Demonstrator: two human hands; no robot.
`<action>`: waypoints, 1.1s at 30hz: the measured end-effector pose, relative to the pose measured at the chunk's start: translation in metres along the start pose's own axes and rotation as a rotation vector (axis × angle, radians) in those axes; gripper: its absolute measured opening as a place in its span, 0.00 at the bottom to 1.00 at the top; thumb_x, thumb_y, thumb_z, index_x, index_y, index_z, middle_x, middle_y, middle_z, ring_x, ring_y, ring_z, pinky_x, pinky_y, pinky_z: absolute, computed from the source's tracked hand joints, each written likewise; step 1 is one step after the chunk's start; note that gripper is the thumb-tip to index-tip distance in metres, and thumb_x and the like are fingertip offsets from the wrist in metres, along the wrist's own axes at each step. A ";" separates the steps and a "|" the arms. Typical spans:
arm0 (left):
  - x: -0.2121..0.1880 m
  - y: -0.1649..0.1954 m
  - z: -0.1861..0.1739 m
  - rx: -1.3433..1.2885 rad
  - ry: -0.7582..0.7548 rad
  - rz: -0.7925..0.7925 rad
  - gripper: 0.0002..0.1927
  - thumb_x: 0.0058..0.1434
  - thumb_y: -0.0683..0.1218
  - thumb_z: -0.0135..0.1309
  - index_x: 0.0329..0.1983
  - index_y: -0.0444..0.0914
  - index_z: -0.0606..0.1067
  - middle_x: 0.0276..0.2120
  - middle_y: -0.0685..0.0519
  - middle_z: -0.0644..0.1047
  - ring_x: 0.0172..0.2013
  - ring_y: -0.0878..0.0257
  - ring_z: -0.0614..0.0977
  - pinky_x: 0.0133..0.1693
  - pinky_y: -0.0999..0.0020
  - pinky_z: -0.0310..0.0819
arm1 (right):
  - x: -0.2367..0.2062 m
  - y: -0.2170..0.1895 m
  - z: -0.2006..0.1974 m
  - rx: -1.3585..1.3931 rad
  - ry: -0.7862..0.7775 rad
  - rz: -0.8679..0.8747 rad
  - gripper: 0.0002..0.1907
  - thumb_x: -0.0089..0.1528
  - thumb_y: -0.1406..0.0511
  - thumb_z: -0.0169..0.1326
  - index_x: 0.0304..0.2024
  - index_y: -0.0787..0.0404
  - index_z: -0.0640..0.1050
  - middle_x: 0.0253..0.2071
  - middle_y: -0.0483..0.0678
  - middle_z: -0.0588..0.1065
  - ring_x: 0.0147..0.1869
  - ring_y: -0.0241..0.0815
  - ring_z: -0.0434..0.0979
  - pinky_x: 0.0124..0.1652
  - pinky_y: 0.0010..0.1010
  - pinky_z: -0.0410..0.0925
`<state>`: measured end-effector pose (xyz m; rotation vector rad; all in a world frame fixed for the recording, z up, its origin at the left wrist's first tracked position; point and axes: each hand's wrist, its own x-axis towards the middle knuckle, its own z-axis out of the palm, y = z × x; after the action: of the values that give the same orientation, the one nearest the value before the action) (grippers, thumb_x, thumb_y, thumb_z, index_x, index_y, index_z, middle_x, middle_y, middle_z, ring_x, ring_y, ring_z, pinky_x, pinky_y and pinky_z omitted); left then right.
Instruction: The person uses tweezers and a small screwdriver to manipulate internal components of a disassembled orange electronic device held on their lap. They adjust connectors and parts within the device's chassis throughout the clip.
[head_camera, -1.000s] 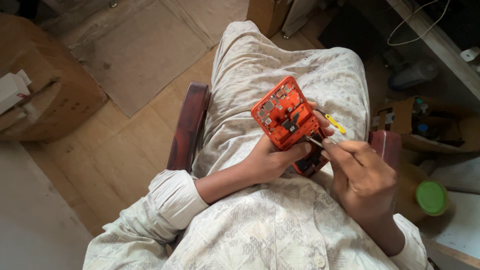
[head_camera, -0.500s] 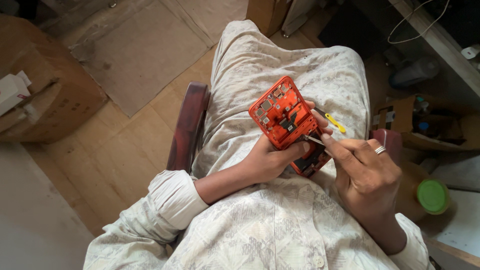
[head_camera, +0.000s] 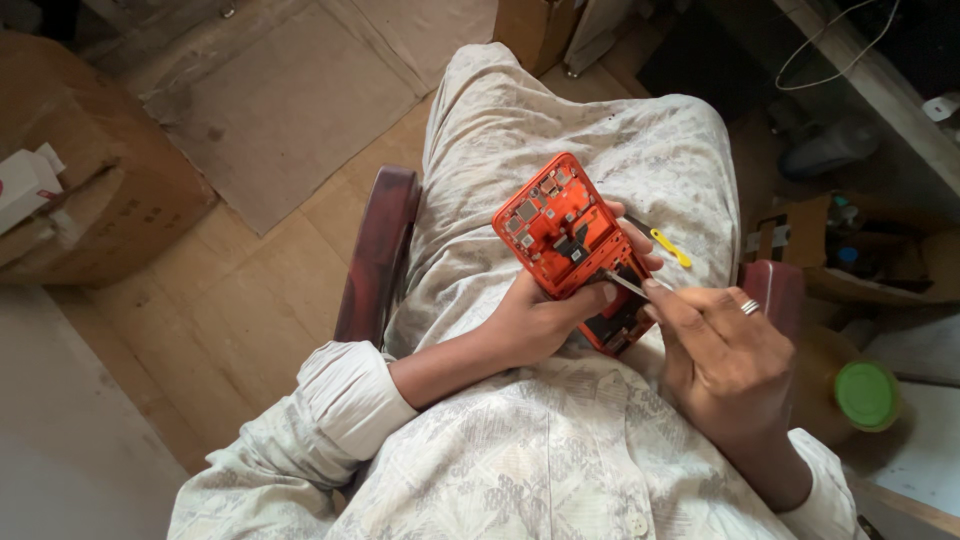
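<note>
Two hands work over the lap of a seated person in pale patterned clothes, seen from the head camera. The left hand (head_camera: 535, 320) is closed around the lower edge of an opened orange phone frame (head_camera: 575, 245), holding it tilted above the right thigh, its inner parts facing up. The right hand (head_camera: 725, 355), a ring (head_camera: 750, 307) on one finger, pinches a thin metal tool (head_camera: 625, 283) between thumb and fingertips; the tool's tip touches the dark middle of the frame. A small yellow piece (head_camera: 671, 247) lies on the cloth just beside the frame. A dark wooden chair arm (head_camera: 378, 255) shows at the left, a cardboard box (head_camera: 110, 190) farther left, and a green lid (head_camera: 866, 395) at the right.
</note>
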<state>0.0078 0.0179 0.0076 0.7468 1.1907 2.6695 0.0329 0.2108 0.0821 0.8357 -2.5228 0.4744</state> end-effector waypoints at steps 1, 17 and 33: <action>0.000 0.001 0.000 -0.006 0.005 -0.005 0.33 0.72 0.32 0.46 0.77 0.34 0.50 0.60 0.47 0.71 0.65 0.59 0.73 0.70 0.61 0.66 | 0.000 -0.001 0.000 -0.020 -0.028 -0.001 0.14 0.61 0.72 0.65 0.50 0.62 0.83 0.37 0.48 0.77 0.37 0.46 0.78 0.38 0.35 0.70; 0.002 -0.005 -0.004 -0.013 -0.011 0.006 0.32 0.71 0.32 0.47 0.76 0.35 0.53 0.59 0.47 0.73 0.64 0.59 0.74 0.70 0.60 0.66 | -0.004 0.003 0.005 -0.001 0.040 0.023 0.11 0.65 0.70 0.62 0.51 0.58 0.82 0.42 0.46 0.77 0.38 0.44 0.79 0.37 0.32 0.70; 0.009 -0.007 0.000 -0.024 0.035 -0.016 0.31 0.69 0.31 0.47 0.74 0.33 0.54 0.59 0.47 0.73 0.63 0.58 0.76 0.66 0.63 0.69 | 0.006 0.011 0.016 0.105 0.170 0.045 0.13 0.56 0.67 0.67 0.43 0.55 0.84 0.32 0.44 0.76 0.33 0.38 0.78 0.34 0.33 0.69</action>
<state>-0.0008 0.0253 0.0064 0.6868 1.1660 2.6895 0.0166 0.2089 0.0695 0.7444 -2.3810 0.6690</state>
